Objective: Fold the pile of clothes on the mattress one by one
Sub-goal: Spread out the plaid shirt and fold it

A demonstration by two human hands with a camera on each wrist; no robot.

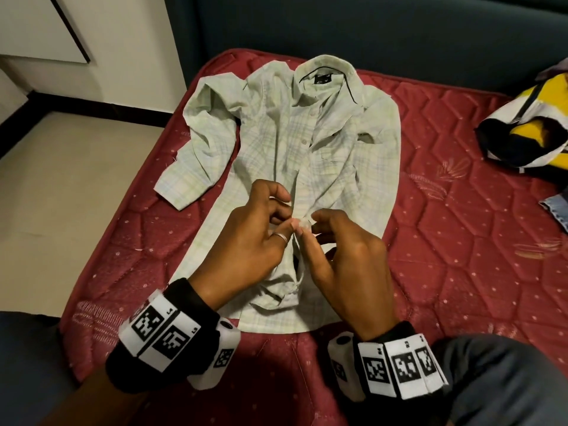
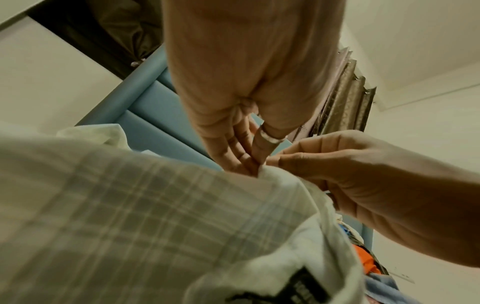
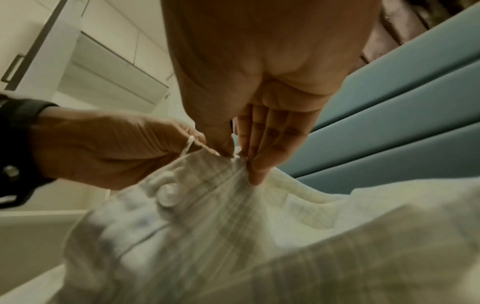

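A pale green plaid shirt lies face up on the red quilted mattress, collar at the far end, sleeves bent at its sides. Both hands meet over its front placket, low on the shirt. My left hand, with a ring on the thumb, pinches the left edge of the placket. My right hand pinches the other edge between thumb and fingers. A white button shows just below the pinch in the right wrist view.
A pile of other clothes, yellow, black and white, lies at the mattress's right edge, with blue denim below it. A blue padded headboard stands behind. The floor drops off at the left. My knees are at the near edge.
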